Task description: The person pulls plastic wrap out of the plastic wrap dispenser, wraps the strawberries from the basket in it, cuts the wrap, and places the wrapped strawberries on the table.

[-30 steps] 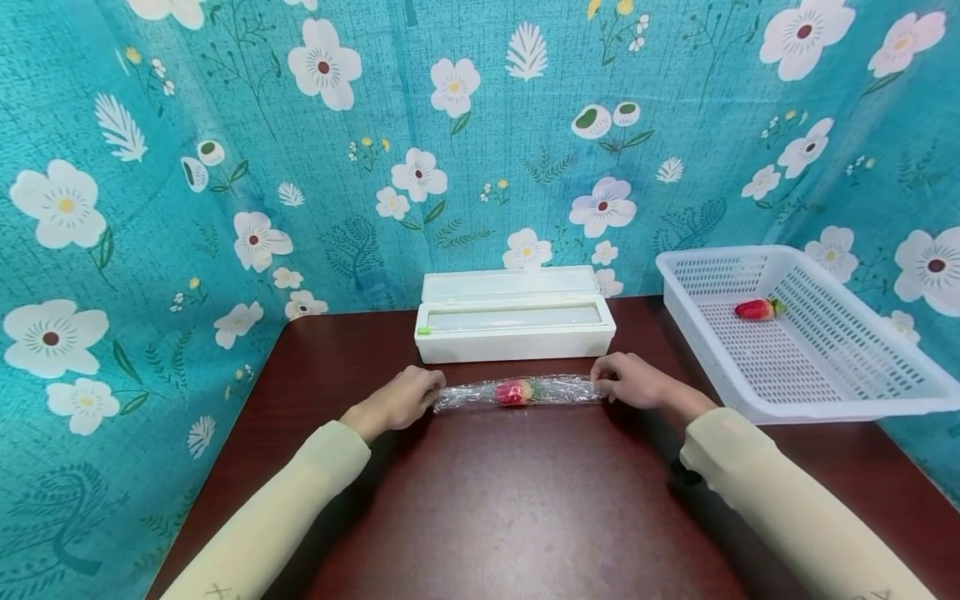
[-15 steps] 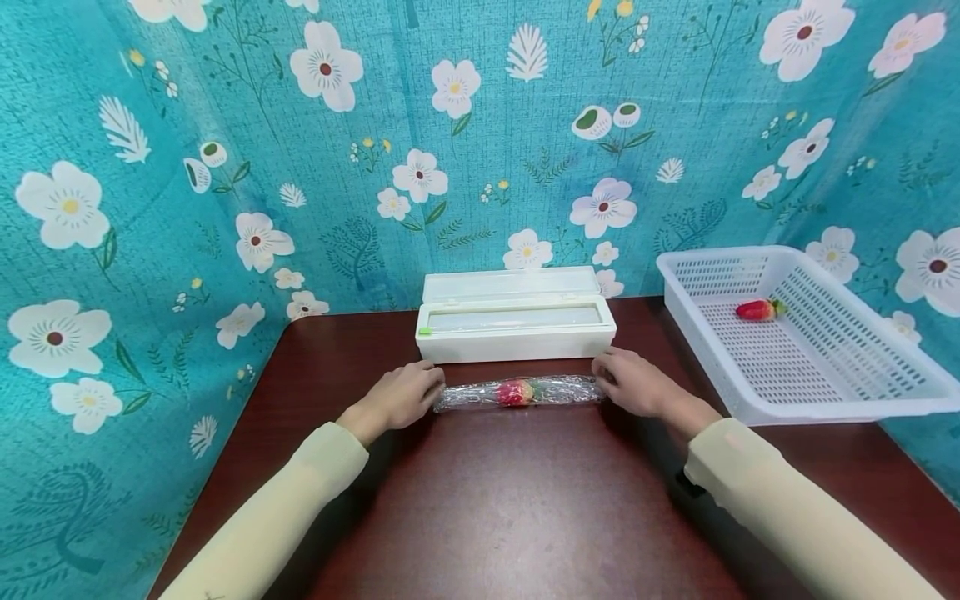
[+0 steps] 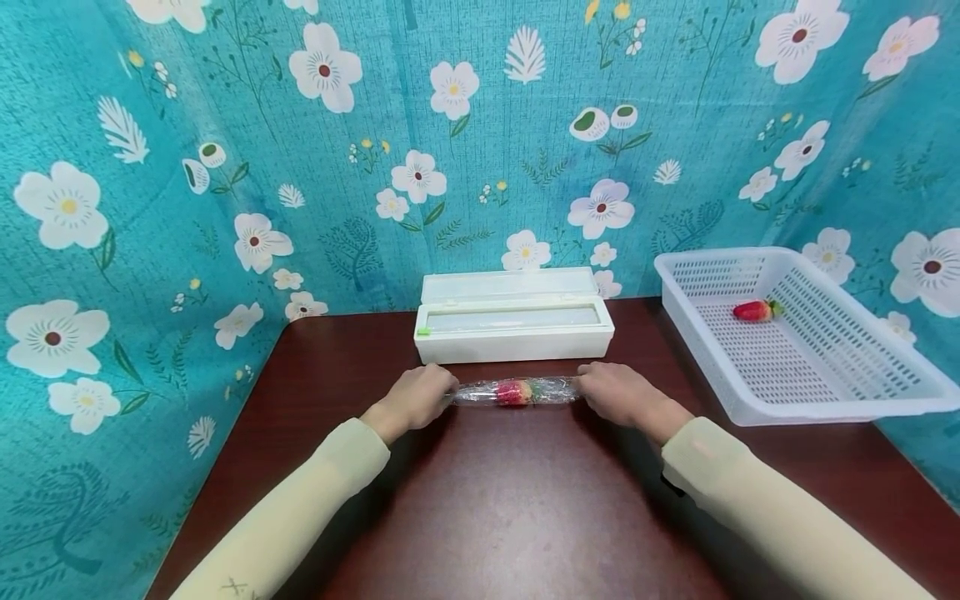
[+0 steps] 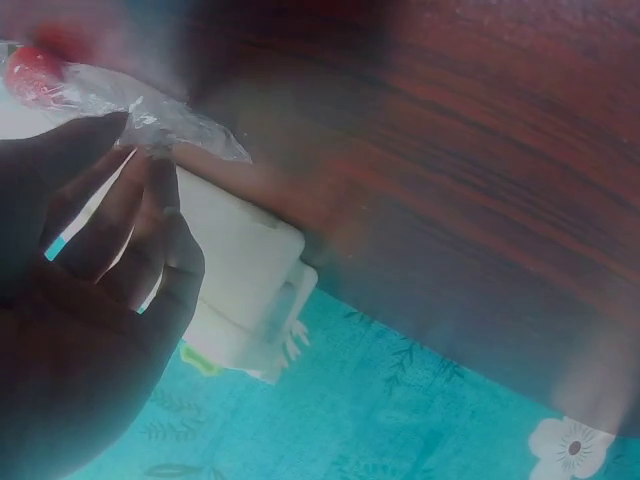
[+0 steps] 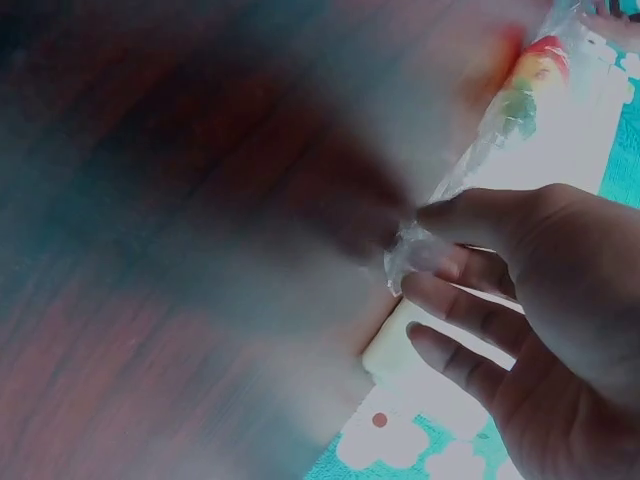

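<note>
A strawberry [image 3: 514, 392] lies wrapped in clear plastic film [image 3: 556, 390], which runs sideways in a narrow strip between both hands. My left hand [image 3: 417, 395] pinches the strip's left end; in the left wrist view the thumb and fingertips meet on the crumpled film [image 4: 160, 118], and a loose tail sticks out past them. At the right end my right hand [image 3: 617, 392] pinches the film between thumb and fingers, as the right wrist view shows, with the film's tip [image 5: 405, 262] poking out beside the fingertips.
Just behind the strip stands a white film dispenser box [image 3: 517, 343] with its lid raised. To the right is a white perforated basket [image 3: 847, 410] holding another strawberry [image 3: 756, 310]. A floral teal cloth [image 3: 480, 125] hangs behind the dark red table [image 3: 480, 517].
Both hands have moved inward toward the strawberry and grip the film nearer to it. The film ends between them look narrower and more gathered.
</note>
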Demonstrator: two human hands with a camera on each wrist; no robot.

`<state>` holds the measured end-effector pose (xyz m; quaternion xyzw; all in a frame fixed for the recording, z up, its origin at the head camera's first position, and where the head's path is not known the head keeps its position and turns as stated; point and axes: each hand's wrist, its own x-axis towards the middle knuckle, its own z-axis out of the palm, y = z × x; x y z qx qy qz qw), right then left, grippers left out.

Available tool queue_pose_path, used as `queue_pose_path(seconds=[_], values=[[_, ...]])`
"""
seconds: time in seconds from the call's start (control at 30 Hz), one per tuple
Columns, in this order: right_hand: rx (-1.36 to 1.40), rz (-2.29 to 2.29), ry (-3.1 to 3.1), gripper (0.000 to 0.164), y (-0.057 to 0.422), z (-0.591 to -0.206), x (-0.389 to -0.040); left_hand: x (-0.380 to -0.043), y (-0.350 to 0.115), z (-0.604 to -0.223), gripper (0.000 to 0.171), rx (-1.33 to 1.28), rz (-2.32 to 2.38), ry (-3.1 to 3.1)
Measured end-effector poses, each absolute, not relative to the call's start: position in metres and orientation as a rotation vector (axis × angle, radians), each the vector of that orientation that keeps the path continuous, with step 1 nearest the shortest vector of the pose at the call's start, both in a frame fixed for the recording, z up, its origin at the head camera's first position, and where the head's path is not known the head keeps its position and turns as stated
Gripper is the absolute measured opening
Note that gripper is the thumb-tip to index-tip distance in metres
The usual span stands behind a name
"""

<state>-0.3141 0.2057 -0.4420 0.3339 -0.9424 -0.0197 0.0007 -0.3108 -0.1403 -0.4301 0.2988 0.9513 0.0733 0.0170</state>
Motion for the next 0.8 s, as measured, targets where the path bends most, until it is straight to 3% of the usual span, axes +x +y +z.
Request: queue_pose_path(seconds=[0.23,0.8], values=[[1.057,0.165,-3.041,0.02,0.215,-0.44,-0.32,-0.312,-0.143,-0.428,0.018,0.892,0.27,2.931],[1.042,0.636,-3.158,0.018,0.227,-0.433,-0.315,-0.302,-0.145,-0.431,0.017,0.837,0.279,2.851]])
